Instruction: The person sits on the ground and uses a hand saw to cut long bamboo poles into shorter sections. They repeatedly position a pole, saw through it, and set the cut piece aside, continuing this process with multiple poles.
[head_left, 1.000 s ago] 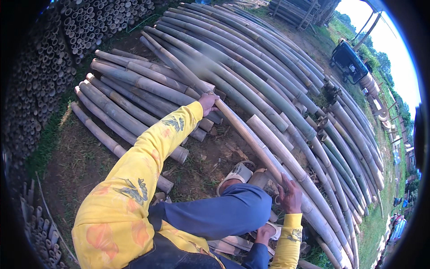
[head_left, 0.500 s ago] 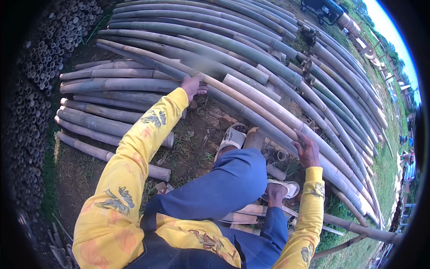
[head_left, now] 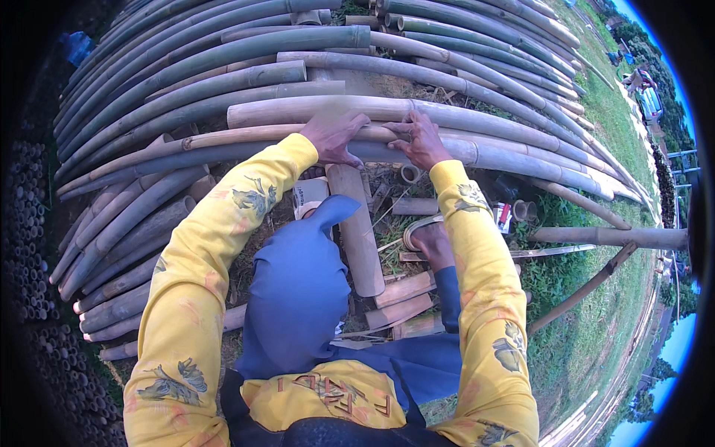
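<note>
A slender tan bamboo pole (head_left: 246,135) lies crosswise in front of me, alongside a grey bamboo pole (head_left: 223,153) on its near side. My left hand (head_left: 335,135) is closed over the slender pole, thumb on the near side and fingers over the top. Just to its right, my right hand (head_left: 424,140) grips the same pole, with its thumb and forefinger pointing toward the left hand. Directly beyond both hands runs a thicker, pale bamboo pole (head_left: 298,110). The undersides of the hands' grips are hidden.
Long bamboo poles (head_left: 223,59) lie in rows beyond, with shorter ones (head_left: 123,279) at left. A bamboo piece (head_left: 356,231) and split pieces (head_left: 402,298) lie by my feet. Cut bamboo ends (head_left: 37,246) are stacked far left. A propped pole (head_left: 611,238) stands at right.
My hands, wide apart on the slender pole before, have come close together on it. My view has turned, and the poles now lie more level across it.
</note>
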Tool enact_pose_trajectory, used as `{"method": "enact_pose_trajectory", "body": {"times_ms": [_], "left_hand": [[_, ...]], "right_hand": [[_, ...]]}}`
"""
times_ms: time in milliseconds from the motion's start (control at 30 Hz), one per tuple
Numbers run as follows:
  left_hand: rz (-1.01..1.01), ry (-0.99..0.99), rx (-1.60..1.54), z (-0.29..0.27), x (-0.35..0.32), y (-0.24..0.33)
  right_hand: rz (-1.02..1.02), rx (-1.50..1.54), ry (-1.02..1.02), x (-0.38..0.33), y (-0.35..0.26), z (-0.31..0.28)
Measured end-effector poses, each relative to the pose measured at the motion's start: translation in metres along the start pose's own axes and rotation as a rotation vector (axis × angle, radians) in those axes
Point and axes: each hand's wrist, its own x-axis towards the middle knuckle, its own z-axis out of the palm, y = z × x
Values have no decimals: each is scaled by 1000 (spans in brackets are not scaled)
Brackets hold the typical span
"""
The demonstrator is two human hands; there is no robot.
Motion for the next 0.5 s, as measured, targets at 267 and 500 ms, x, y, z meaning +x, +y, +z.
{"method": "enact_pose_trajectory", "body": {"times_ms": [267, 500], "left_hand": [[9, -21, 99, 36, 38, 15], [-117, -106, 88, 32, 44, 22]], "right_hand": [[-47, 27, 175, -40, 10, -15], [381, 81, 594, -332, 5, -157]]}}
